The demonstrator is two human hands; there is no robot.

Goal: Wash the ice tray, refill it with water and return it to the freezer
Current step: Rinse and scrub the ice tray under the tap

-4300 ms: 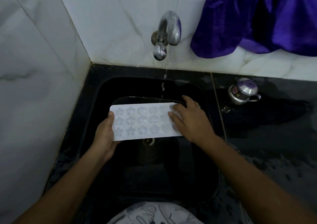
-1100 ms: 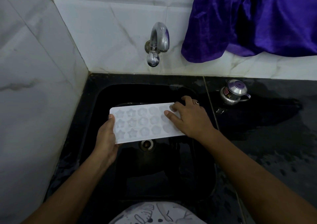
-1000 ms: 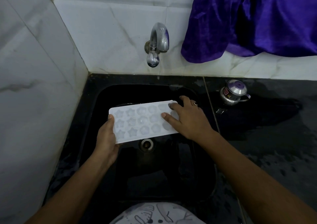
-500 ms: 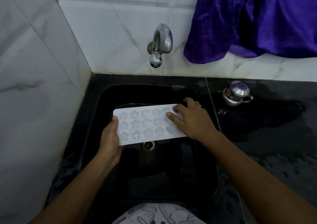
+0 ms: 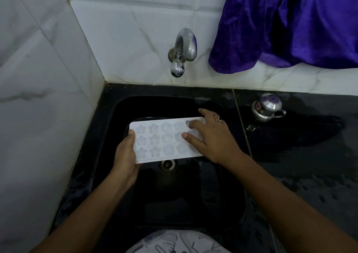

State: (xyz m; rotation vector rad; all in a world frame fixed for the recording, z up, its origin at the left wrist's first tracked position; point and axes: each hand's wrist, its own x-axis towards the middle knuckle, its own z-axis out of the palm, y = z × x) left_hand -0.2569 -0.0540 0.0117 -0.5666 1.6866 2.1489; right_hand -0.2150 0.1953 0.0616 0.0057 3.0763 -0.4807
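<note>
A white ice tray with star and flower shaped cells is held level over the black sink, below the tap. My left hand grips its left end, thumb on top. My right hand lies on the tray's right end with fingers spread over the cells, a ring on one finger. The chrome tap on the back wall shows no running water. The sink drain shows just below the tray's near edge.
White marble tile walls close the left side and the back. A purple cloth hangs at the upper right. A small steel pot stands on the wet black counter to the right of the sink.
Water ran from the tap 4.3 s ago; now none runs. My right fingers have shifted slightly across the tray's right cells. The tray stays in both hands over the sink.
</note>
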